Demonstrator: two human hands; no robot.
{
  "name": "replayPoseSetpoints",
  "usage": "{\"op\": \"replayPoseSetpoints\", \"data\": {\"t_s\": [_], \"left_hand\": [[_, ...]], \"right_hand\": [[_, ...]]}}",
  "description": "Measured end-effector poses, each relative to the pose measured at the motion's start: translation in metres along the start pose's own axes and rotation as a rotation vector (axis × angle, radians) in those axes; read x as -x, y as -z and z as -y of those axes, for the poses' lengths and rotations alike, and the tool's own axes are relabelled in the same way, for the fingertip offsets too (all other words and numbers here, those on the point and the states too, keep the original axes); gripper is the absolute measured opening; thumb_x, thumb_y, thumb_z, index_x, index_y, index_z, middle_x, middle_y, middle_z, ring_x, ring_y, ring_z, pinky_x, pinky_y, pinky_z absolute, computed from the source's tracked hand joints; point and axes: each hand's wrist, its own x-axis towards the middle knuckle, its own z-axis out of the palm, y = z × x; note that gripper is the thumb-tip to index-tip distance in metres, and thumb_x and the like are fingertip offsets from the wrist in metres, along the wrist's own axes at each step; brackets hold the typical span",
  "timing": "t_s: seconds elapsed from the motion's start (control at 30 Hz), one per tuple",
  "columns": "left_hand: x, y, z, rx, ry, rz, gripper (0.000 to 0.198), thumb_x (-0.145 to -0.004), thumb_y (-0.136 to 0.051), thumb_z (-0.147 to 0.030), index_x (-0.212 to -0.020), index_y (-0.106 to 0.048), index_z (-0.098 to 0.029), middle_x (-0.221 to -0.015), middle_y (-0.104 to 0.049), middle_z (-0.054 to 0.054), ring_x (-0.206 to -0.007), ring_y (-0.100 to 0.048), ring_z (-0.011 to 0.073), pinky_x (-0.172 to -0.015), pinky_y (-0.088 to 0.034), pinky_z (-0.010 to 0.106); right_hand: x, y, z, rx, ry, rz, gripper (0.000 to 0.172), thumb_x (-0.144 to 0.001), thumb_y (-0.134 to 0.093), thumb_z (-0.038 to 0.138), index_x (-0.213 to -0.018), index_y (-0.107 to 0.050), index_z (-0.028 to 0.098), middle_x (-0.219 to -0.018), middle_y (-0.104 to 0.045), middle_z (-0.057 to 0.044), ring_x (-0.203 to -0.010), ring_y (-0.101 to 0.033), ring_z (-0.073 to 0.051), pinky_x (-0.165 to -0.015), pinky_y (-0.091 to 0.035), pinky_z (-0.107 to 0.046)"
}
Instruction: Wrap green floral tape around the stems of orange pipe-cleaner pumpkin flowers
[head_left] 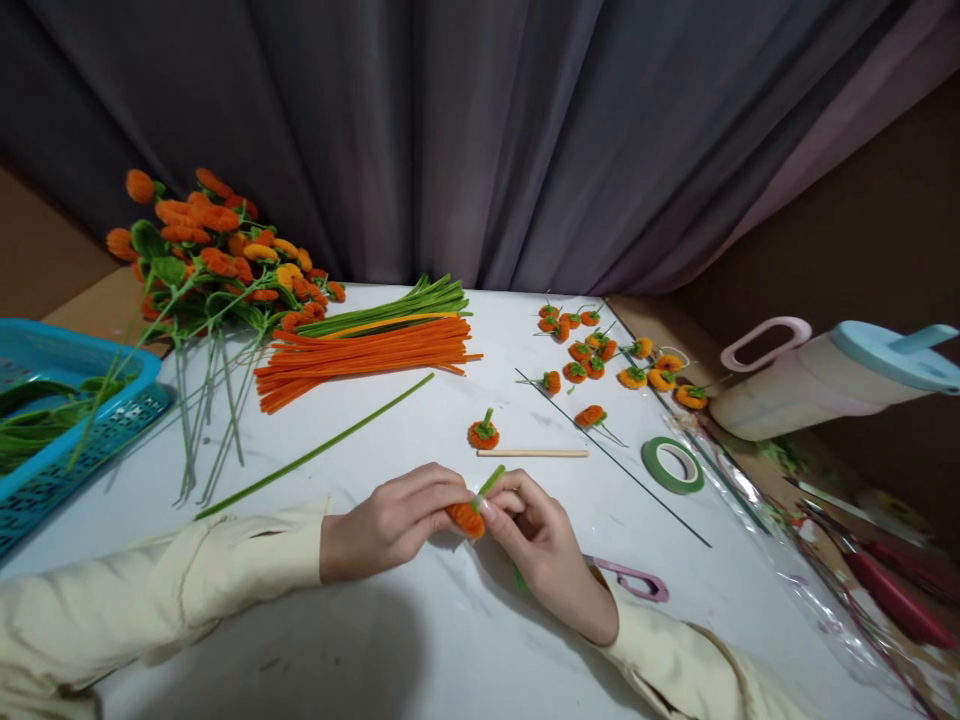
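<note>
My left hand (405, 515) and right hand (545, 548) both pinch the orange flower (466, 519) between them, which I judge light and soft, best held near its green strip (492, 481).

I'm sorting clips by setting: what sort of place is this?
Likely a handicraft workspace, perhaps at home: a fuzzy orange flower is being held, with a pile of orange stems and a roll of green tape nearby.

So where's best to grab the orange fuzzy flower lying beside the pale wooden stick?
Probably its green fuzzy stem, pinched from above: it sticks out clear of the round orange head, while the pale wooden stick lies at the near side.
</note>
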Motion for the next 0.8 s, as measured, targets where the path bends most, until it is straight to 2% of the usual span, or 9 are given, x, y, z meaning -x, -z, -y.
{"op": "replayPoseSetpoints", "data": {"t_s": [0.17,0.4,0.5,0.6,0.7,0.8], "left_hand": [[-0.002,-0.001,-0.003,0.086,0.063,-0.045,0.019,-0.091,-0.047,-0.007,-0.105,-0.057,-0.015,-0.087,-0.062,0.009,-0.082,-0.059,0.0155,-0.073,-0.053,0.025],[-0.007,0.002,-0.014,0.275,0.250,-0.056,0.012,-0.086,-0.055,-0.009,-0.092,-0.064,-0.014,-0.082,-0.065,0.007,-0.075,-0.062,0.0142,-0.068,-0.053,0.024],[-0.009,0.002,-0.017,0.539,0.481,-0.034,0.003,-0.082,-0.063,-0.015,-0.085,-0.064,-0.014,-0.084,-0.065,0.006,-0.073,-0.064,0.0155,-0.064,-0.053,0.025],[-0.010,0.000,-0.016,0.876,0.708,0.003,0.018,-0.080,-0.070,-0.027,-0.086,-0.061,-0.013,-0.080,-0.066,0.005,-0.072,-0.066,0.0170,-0.065,-0.053,0.028],[-0.010,-0.002,-0.013,1.086,0.811,0.012,0.027,-0.077,-0.074,-0.032,-0.087,-0.058,-0.012,-0.075,-0.068,0.005,-0.071,-0.065,0.0163,-0.065,-0.050,0.027],[-0.012,-0.003,-0.011,1.237,0.892,0.011,0.025,-0.076,-0.076,-0.026,-0.086,-0.057,-0.013,-0.073,-0.068,0.005,-0.067,-0.064,0.0146,-0.059,-0.047,0.022]], "right_hand": [[-0.001,0.000,0.002,-0.041,-0.060,0.023,0.025,-0.090,-0.055,0.040,-0.082,-0.047,0.018,-0.062,-0.052,0.003,-0.056,-0.041,-0.009,-0.052,-0.030,-0.023],[0.000,0.001,0.002,-0.144,-0.057,0.109,0.026,-0.091,-0.054,0.043,-0.092,-0.045,0.019,-0.062,-0.053,0.004,-0.058,-0.050,-0.011,-0.052,-0.032,-0.023],[0.002,0.001,0.002,-0.135,-0.040,0.108,0.027,-0.090,-0.054,0.045,-0.092,-0.045,0.020,-0.062,-0.053,0.003,-0.059,-0.052,-0.012,-0.053,-0.034,-0.024],[0.004,0.001,0.002,-0.115,-0.040,0.104,0.029,-0.090,-0.053,0.048,-0.088,-0.044,0.021,-0.063,-0.054,0.002,-0.058,-0.053,-0.012,-0.055,-0.038,-0.025],[0.005,0.002,0.001,-0.115,-0.051,0.108,0.030,-0.090,-0.052,0.049,-0.088,-0.043,0.021,-0.064,-0.055,0.001,-0.060,-0.054,-0.013,-0.057,-0.040,-0.026],[0.005,0.002,0.000,-0.130,-0.050,0.125,0.028,-0.092,-0.050,0.048,-0.090,-0.043,0.021,-0.064,-0.056,0.001,-0.060,-0.053,-0.012,-0.057,-0.039,-0.025]]}}
